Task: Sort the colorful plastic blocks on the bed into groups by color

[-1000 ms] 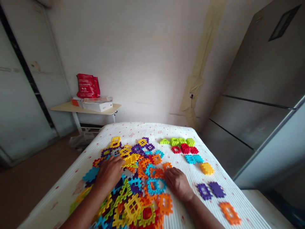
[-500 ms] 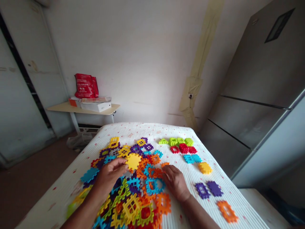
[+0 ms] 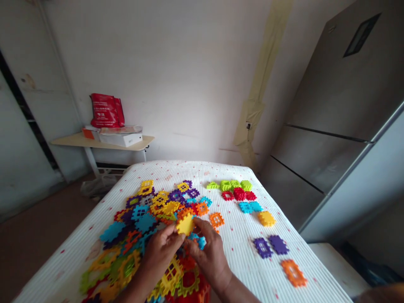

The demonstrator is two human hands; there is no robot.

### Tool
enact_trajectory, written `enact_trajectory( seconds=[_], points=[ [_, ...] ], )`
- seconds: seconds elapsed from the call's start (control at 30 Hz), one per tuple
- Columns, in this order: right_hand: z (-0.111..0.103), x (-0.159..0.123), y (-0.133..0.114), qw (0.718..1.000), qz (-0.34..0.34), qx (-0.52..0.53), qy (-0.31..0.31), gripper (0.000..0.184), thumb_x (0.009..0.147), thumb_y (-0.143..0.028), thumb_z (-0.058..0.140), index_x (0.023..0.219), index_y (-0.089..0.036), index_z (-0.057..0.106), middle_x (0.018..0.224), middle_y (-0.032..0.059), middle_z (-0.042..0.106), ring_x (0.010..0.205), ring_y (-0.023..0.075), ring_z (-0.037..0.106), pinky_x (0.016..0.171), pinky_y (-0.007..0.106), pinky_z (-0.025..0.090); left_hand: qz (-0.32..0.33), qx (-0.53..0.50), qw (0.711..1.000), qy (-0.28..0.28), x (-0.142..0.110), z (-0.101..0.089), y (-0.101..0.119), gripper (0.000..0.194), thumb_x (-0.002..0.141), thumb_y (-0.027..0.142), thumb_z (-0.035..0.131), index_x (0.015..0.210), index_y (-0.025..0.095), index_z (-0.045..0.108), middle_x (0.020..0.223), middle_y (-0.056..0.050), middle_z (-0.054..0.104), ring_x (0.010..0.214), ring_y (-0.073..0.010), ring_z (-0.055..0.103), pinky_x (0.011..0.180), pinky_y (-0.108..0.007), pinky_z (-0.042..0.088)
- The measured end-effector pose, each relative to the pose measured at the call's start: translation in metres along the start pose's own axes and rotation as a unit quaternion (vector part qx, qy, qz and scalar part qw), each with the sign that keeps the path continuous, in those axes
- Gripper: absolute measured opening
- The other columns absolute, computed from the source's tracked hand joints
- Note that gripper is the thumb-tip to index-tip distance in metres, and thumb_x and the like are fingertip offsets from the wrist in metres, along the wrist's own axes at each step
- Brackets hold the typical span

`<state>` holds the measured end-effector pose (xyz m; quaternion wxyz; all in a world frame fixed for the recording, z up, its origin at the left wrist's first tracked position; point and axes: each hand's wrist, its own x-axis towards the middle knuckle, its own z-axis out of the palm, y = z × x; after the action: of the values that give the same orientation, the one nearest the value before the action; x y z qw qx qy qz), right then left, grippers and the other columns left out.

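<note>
A solid yellow toothed building tile [image 3: 185,225] is held up over the heap between both hands. My left hand [image 3: 162,248] pinches its left side between thumb and fingers. At its right edge are the closed fingers of my right hand [image 3: 211,252], which also grip it. Under and around them spreads a pile of interlocking plastic pieces, among them a blue tile [image 3: 112,232], a yellow window frame [image 3: 172,271] and an orange window frame [image 3: 216,219]. My hands and forearms hide part of the pile.
Right of the pile lie green pieces [image 3: 245,185], red pieces [image 3: 239,194], blue pieces [image 3: 250,207], a yellow stack [image 3: 267,218], purple pieces [image 3: 278,245] and an orange frame [image 3: 293,272]. A side table [image 3: 71,142] bears a red bag [image 3: 107,111]. A refrigerator [image 3: 331,118] stands right.
The yellow tile has moved right and nearer to me in my left hand. My right hand has left the orange pieces and come in to the tile's right edge. The view has shifted slightly.
</note>
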<state>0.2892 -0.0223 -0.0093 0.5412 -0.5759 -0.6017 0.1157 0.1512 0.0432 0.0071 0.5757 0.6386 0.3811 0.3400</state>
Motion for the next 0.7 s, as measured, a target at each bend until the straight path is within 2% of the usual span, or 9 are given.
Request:
enact_trajectory(
  seconds=[0.2, 0.3, 0.5, 0.6, 0.7],
  points=[
    [0.0, 0.0, 0.001, 1.0, -0.003, 0.004, 0.005, 0.041, 0.08, -0.044, 0.062, 0.114, -0.022, 0.057, 0.099, 0.0059, 0.065, 0.087, 0.019, 0.061, 0.076, 0.03, 0.051, 0.037, 0.093, 0.995, -0.004, -0.004, 0.002, -0.002, 0.033, 0.079, 0.049, 0.05, 0.074, 0.017, 0.06, 0.069, -0.001, 0.06, 0.072, -0.0177, 0.057, 0.065, -0.024, 0.045],
    [-0.001, 0.0, 0.001, 1.0, 0.004, 0.0, 0.009, 0.043, 0.077, -0.047, 0.063, 0.112, -0.022, 0.057, 0.099, 0.0062, 0.064, 0.088, 0.0197, 0.061, 0.075, 0.03, 0.051, 0.034, 0.101, 0.994, -0.009, -0.005, 0.0, -0.003, 0.035, 0.08, 0.05, 0.048, 0.071, 0.018, 0.06, 0.069, -0.002, 0.06, 0.072, -0.0176, 0.056, 0.066, -0.024, 0.045],
    [0.001, 0.0, 0.002, 0.999, -0.01, -0.027, 0.016, 0.043, 0.076, -0.047, 0.064, 0.111, -0.022, 0.06, 0.098, 0.006, 0.065, 0.088, 0.0206, 0.061, 0.075, 0.031, 0.05, 0.036, 0.097, 0.994, -0.041, -0.006, 0.0, -0.004, 0.036, 0.081, 0.051, 0.048, 0.083, 0.02, 0.066, 0.078, -0.003, 0.066, 0.081, -0.0189, 0.061, 0.073, -0.025, 0.049],
    [-0.015, 0.011, 0.008, 0.994, -0.035, -0.1, 0.031, 0.041, 0.076, -0.042, 0.063, 0.111, -0.021, 0.06, 0.098, 0.007, 0.066, 0.089, 0.0219, 0.06, 0.079, 0.034, 0.048, 0.06, 0.125, 0.99, -0.009, -0.003, -0.003, -0.001, 0.038, 0.077, 0.054, 0.053, 0.089, 0.022, 0.068, 0.091, -0.004, 0.069, 0.088, -0.0196, 0.062, 0.079, -0.025, 0.05],
    [-0.057, 0.026, 0.026, 0.966, -0.033, -0.247, 0.068, 0.039, 0.079, -0.038, 0.06, 0.112, -0.018, 0.061, 0.103, 0.0098, 0.066, 0.094, 0.024, 0.059, 0.084, 0.038, 0.044, 0.09, 0.173, 0.979, 0.054, 0.004, -0.024, 0.004, 0.038, 0.073, 0.056, 0.056, 0.091, 0.025, 0.069, 0.1, -0.001, 0.069, 0.095, -0.0193, 0.062, 0.083, -0.023, 0.05]
  ],
)
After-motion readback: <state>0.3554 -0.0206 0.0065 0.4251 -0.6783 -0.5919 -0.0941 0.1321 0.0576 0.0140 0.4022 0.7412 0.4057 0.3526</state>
